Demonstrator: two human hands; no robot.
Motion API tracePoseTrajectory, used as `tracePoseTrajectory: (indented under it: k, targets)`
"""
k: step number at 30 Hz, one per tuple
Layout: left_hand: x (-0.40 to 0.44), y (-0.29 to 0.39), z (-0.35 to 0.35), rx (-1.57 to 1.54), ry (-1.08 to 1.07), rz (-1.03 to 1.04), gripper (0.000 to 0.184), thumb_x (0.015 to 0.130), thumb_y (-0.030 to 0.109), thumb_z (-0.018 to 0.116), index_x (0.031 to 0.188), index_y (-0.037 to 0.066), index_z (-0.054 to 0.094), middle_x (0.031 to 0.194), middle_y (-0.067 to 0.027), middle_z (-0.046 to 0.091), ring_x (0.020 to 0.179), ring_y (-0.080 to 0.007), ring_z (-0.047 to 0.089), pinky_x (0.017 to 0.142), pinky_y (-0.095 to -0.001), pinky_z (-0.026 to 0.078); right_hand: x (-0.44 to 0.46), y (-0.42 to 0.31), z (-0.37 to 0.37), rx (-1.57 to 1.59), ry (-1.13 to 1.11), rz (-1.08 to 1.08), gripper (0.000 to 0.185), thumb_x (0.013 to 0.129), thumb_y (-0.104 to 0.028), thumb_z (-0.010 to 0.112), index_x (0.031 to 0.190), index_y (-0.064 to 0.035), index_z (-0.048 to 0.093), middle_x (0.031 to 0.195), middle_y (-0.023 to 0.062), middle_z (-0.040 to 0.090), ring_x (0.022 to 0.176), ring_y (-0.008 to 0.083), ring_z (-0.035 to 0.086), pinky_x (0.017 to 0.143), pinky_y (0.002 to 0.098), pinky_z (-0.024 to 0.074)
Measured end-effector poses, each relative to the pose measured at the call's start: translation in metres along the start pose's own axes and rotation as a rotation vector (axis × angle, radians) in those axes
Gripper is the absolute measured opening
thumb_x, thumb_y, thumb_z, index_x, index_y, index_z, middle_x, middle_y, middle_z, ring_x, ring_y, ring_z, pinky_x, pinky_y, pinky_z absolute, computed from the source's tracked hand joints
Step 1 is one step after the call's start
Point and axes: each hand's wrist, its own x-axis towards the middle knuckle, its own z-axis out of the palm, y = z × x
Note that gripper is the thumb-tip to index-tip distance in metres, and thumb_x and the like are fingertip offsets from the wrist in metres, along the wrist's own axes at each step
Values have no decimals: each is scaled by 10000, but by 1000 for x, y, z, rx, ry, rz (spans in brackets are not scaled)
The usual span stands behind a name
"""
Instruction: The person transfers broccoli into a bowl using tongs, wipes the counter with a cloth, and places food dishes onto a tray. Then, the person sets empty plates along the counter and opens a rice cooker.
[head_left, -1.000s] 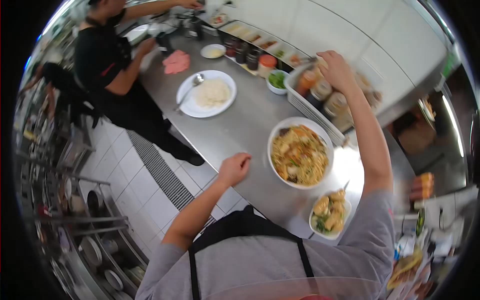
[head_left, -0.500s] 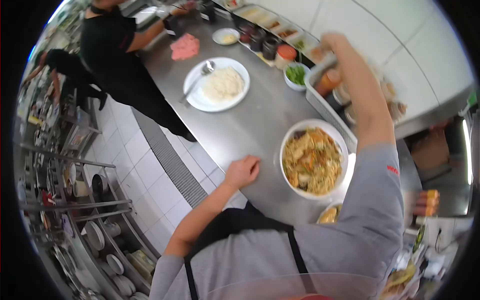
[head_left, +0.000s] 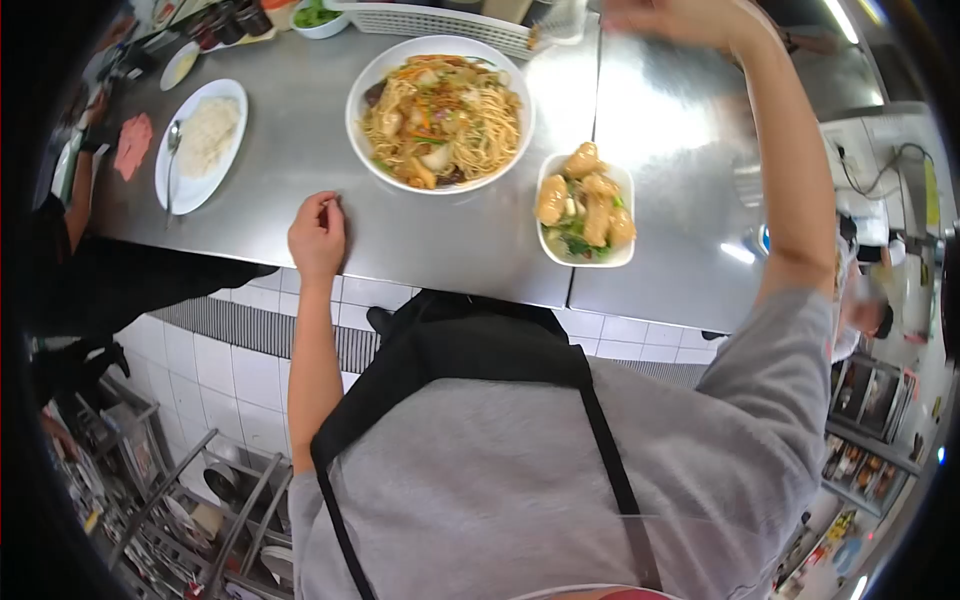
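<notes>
My left hand rests at the counter's front edge in a loose fist, with nothing seen in it. My right hand is raised at the top of the view, smeared by motion, so its fingers cannot be read. Between the hands sits a round white bowl of noodles with vegetables and sauce. Right of it stands a small square white bowl holding glazed golden pieces over greens. Neither hand touches a bowl.
A white oval plate carries rice and a spoon. Pink meat lies farther left. A white perforated basket and a bowl of chopped greens line the back. A co-worker's dark-clothed legs show at left.
The view has swung right, bringing the small square bowl fully into sight. My right hand has left the containers along the wall and moved right. My left hand stays at the counter edge.
</notes>
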Motion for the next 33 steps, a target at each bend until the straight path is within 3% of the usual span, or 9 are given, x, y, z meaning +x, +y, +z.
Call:
tracePoseTrajectory:
  k: [1,3,5,8,11,12,18,26,33]
  targets:
    - [0,-1,1,22,-2,20,79,762,89,562,827,67,601,722,-69,598,573,-180,568,537,-268,453,-29,5,17,114,-36,112,321,727,-301,642,877,-18,631,720,124,625,606,234,583,572,329,458]
    - [0,1,1,40,-1,45,81,765,89,560,830,64,603,728,-69,601,579,-178,572,539,-268,454,-72,1,37,-87,-112,42,323,730,-276,638,932,-24,614,691,114,608,594,236,564,568,331,447]
    - [1,5,0,86,-41,29,79,764,84,558,823,53,601,723,-76,602,588,-184,581,545,-272,458,-94,-5,61,-186,-193,267,356,716,-355,627,948,-85,626,834,107,612,783,270,575,702,371,460]
    - [-1,8,1,-67,-104,-85,101,788,89,551,861,36,597,667,-40,583,544,-119,537,516,-235,434,-98,1,87,-229,-97,85,339,699,-289,653,959,-75,613,702,77,579,704,238,570,635,351,447]
    - [-9,32,2,-360,-260,-287,119,810,96,545,896,29,593,632,13,539,533,-42,465,494,-186,393,-81,-9,89,-300,-201,87,294,693,-326,650,853,-79,627,804,85,612,795,240,584,669,339,467]
    - [-13,42,3,-341,-288,-230,112,806,90,552,893,34,594,626,17,535,532,-34,460,492,-178,386,-74,-11,92,-298,-199,86,294,693,-326,650,853,-79,627,804,85,612,795,240,584,669,339,467]
    - [-28,59,7,-419,-306,-225,122,814,76,539,909,16,587,655,10,550,560,-36,470,514,-174,392,-50,-17,108,-484,-374,6,230,684,-285,657,737,-63,633,742,79,617,748,237,598,649,337,474]
    - [-41,24,-18,-473,-238,-363,146,843,84,515,966,20,563,702,-2,531,528,-26,428,468,-153,348,-79,-22,79,-471,-167,-46,181,691,-244,635,682,-64,633,672,81,607,673,242,600,603,326,474]
    - [-43,27,-23,-518,-252,-428,125,836,82,521,927,17,577,696,-5,547,552,-29,455,496,-152,380,-119,-45,66,-520,-199,6,192,699,-262,627,640,-79,626,668,77,607,644,219,603,568,317,471]
